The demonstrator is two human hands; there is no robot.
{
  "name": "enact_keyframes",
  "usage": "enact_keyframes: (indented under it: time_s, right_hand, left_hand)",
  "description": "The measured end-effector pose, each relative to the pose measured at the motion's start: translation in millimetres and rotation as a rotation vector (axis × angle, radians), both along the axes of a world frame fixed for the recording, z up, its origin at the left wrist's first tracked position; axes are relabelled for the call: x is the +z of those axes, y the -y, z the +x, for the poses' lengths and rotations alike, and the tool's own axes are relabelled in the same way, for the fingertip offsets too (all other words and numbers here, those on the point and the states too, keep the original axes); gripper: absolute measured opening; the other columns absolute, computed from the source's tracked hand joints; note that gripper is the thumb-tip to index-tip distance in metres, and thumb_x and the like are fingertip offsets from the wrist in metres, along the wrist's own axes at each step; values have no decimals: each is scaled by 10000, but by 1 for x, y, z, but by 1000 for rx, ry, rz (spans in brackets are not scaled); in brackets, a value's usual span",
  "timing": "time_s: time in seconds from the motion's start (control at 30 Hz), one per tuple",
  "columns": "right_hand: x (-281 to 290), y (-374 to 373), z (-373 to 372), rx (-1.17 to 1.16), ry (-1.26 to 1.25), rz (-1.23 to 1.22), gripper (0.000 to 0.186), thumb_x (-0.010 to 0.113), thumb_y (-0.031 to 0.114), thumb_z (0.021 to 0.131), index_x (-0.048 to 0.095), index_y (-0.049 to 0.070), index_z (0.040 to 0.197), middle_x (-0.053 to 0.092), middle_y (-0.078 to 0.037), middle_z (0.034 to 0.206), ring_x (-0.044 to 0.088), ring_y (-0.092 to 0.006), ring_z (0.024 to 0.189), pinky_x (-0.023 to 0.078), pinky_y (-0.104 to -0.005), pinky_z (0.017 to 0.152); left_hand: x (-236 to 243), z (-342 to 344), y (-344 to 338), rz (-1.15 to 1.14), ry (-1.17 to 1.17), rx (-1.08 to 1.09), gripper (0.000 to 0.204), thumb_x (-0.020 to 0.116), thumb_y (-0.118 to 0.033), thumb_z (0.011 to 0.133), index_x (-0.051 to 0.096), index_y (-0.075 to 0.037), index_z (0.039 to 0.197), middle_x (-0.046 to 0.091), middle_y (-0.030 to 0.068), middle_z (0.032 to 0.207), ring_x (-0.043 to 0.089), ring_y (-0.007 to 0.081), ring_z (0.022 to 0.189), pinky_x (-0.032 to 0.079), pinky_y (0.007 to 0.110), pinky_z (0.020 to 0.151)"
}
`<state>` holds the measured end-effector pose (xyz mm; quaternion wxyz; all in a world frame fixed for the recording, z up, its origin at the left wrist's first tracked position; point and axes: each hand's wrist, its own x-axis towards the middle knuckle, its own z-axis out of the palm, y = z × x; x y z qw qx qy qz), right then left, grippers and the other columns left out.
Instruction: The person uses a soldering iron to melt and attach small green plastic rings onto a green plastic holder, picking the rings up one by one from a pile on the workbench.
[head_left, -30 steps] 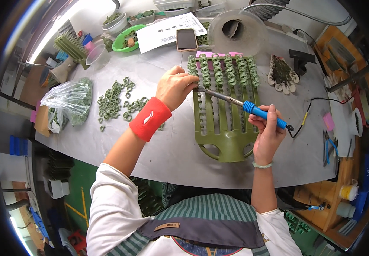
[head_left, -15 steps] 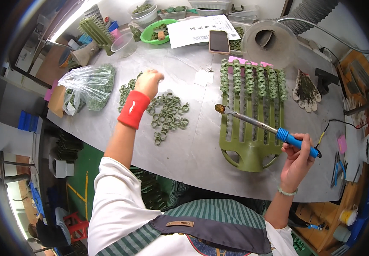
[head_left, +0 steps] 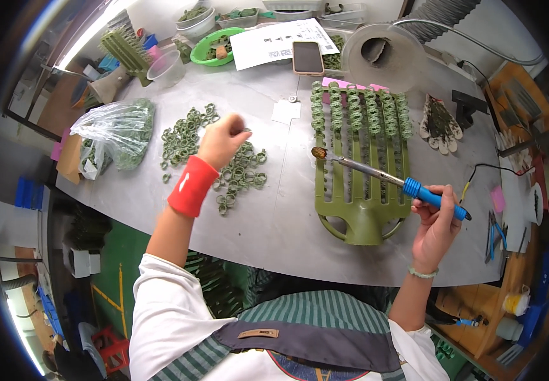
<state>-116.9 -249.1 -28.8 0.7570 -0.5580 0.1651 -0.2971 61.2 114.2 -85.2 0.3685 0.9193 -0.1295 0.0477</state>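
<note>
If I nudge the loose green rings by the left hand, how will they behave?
The green rings are probably light, being small and hollow. They would likely scatter, since they lie loose on the smooth-looking table. Any tipped onto its edge might roll, given their round outlines.

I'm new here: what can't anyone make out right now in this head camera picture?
In the head view:
Left hand: blurred and turned away; what its grip holds, if anything, cannot be told.
Green rings: any behind that hand are hidden.
White sheet: the phone covers part of it.
Shirt print: cut off by the lower edge.
</note>
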Motion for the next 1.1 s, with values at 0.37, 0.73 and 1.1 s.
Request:
enact_keyframes:
  time_s: [0.37, 0.73, 1.1]
  right_hand:
    - [-19, 5, 14, -6, 43, 43, 291, 575, 221, 962, 633, -48, 867, 652, -103, 765, 663, -160, 617, 593, -267, 583]
    - [-13, 16, 6, -27, 11, 26, 277, 566, 221, 966, 629, -27, 860, 651, -79, 766, 650, -142, 593, 570, -261, 555]
    - [-4, 10, -5, 41, -30, 12, 305, 557, 255, 966, 611, -22, 852, 643, -88, 780, 640, -134, 592, 550, -235, 550]
  left_hand:
    - [20, -18, 121, 77, 491, -320, 187, 740, -129, 776, 736, -135, 963, 714, 20, 852, 616, 230, 848, 524, 324, 756]
    - [13, -11, 122, 169, 511, -342, 195, 739, -136, 784, 721, -131, 979, 705, 20, 864, 609, 231, 830, 521, 335, 739]
    - [-14, 15, -87, 578, -72, 314, 233, 722, -227, 809, 657, -36, 926, 684, 107, 777, 684, 201, 710, 528, 335, 675]
